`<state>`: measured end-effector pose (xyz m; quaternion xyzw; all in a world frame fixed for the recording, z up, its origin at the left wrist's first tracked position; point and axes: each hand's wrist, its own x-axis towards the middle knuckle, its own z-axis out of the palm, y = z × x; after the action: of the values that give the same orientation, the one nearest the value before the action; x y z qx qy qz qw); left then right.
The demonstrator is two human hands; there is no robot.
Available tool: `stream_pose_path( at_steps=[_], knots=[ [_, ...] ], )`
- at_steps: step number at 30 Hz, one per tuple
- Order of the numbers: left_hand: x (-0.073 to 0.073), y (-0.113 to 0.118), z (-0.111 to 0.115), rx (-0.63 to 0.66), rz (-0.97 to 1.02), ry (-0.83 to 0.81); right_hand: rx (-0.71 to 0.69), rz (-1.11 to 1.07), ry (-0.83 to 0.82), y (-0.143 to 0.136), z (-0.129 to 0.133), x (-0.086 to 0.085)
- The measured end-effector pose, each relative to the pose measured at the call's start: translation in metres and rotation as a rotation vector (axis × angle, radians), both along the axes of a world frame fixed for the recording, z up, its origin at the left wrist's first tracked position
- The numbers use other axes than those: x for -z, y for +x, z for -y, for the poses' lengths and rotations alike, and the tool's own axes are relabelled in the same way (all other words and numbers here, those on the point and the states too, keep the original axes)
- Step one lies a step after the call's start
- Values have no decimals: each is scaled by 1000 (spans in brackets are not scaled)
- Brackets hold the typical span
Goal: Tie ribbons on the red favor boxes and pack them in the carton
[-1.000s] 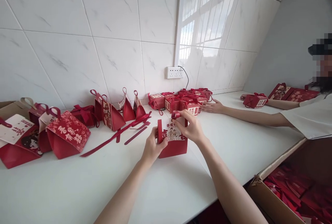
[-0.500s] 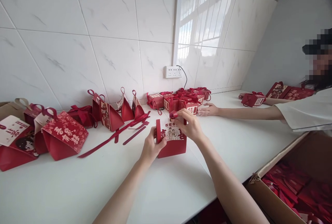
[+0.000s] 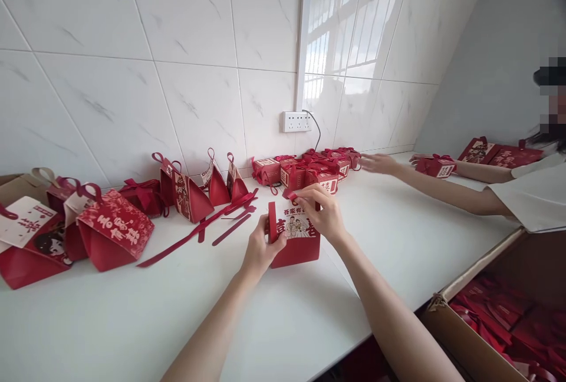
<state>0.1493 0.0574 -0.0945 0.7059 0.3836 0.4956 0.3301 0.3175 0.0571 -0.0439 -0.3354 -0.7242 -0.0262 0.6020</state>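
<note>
A red gift box (image 3: 295, 252) with a printed couple and Chinese characters stands upright on the white table, in front of me. My left hand (image 3: 264, 245) grips its left side, thumb on the front face. At the top, my right hand (image 3: 322, 214) pinches a red ribbon loop (image 3: 292, 196) between thumb and fingers. The right hand partly covers the box's upper right corner. Loose red ribbon strips (image 3: 198, 230) lie to the left of the box.
Several folded red gift boxes (image 3: 115, 231) stand at the left. Small ribbon-tied boxes (image 3: 294, 173) cluster by the wall below a power strip (image 3: 297, 122). At the right, a co-worker's arms (image 3: 437, 187) reach over the table, above a cardboard carton (image 3: 480, 264) of red boxes.
The co-worker's near hand has drawn back from the small boxes, and the other has come to a small box at the right. My hands hold nearly the same pose.
</note>
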Motion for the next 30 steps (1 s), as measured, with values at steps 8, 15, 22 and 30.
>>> stream_pose_path(
  at_steps=[8, 15, 22, 30],
  knots=[
    [2, 0, -1, -3, 23, 10, 33, -173, -177, -10, 3, 1],
    [1, 0, 0, -7, 29, 29, -67, -83, -281, 6, 2, -2],
    [3, 0, -1, 1, 17, 31, -57, -12, -305, 9, 3, -8],
    [4, -1, -2, -30, -16, 35, -112, -280, -275, 4, -1, -3]
  ],
)
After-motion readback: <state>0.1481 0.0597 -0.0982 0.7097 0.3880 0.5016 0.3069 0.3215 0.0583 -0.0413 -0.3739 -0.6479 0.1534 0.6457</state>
